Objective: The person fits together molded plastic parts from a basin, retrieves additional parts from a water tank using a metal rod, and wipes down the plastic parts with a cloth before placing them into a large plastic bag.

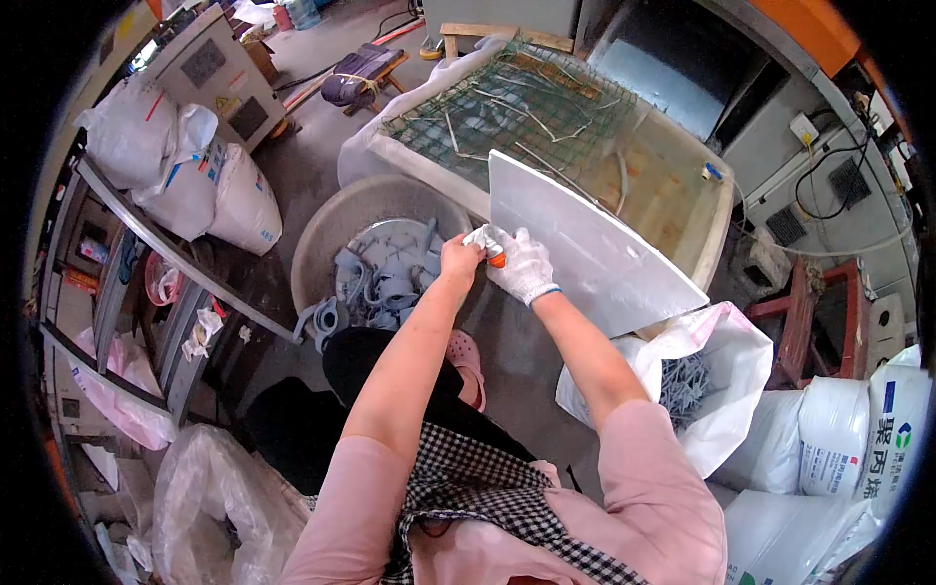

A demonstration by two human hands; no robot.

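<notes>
My left hand is bare, its fingers closed on a small white cloth-like piece, possibly part of a glove. Close beside it on the right, my right hand wears a white knitted glove with a blue cuff edge. An orange-and-white item shows at its fingers, which are curled round it. Both hands are in front of a white board that stands tilted against the water tank. Below and left of them, a large round tub holds grey plastic parts.
The water tank has green netting over part of it. An open white sack with grey pieces stands at right, near stacked sacks. A metal rail and more sacks are at left.
</notes>
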